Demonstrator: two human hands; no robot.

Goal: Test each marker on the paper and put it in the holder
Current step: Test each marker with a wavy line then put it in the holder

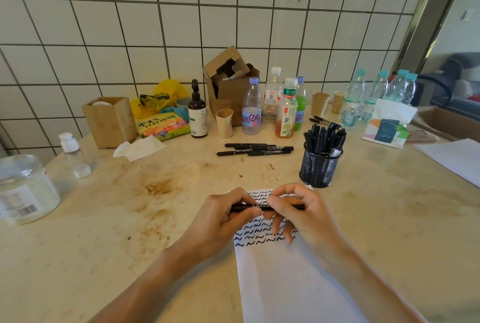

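Right up close, both hands meet over the paper [285, 278], a white sheet lying on the near part of the bench [104, 231] with rows of black squiggles across its far end. The left hand [223, 221] has its fingers curled round one end of a black marker [262, 207], and the right hand [301, 212] pinches the other end with thumb and forefinger, its lower fingers reaching down toward the scribbled lines. The marker lies level, crosswise between the two hands, just above the sheet. Whether its cap is on or off, I cannot tell.

Just beyond the paper, a touch to the right, stands the holder [319, 169], a black mesh cup bristling with upright black markers. Further back and left of it, a small cluster of loose markers [255, 149] lies flat on the bench, side by side.

Off to the near left sits a clear plastic jar [24, 190], with a small pump bottle [71, 151] behind it. At the far side, along the tiled wall, we have a wooden box [110, 121], a crumpled tissue [139, 148], a dark pump bottle [197, 114], an open cardboard carton [230, 88], a row of drink bottles [275, 107], paper cups [320, 103], water bottles [379, 94] and a tissue pack [388, 125] on the right.
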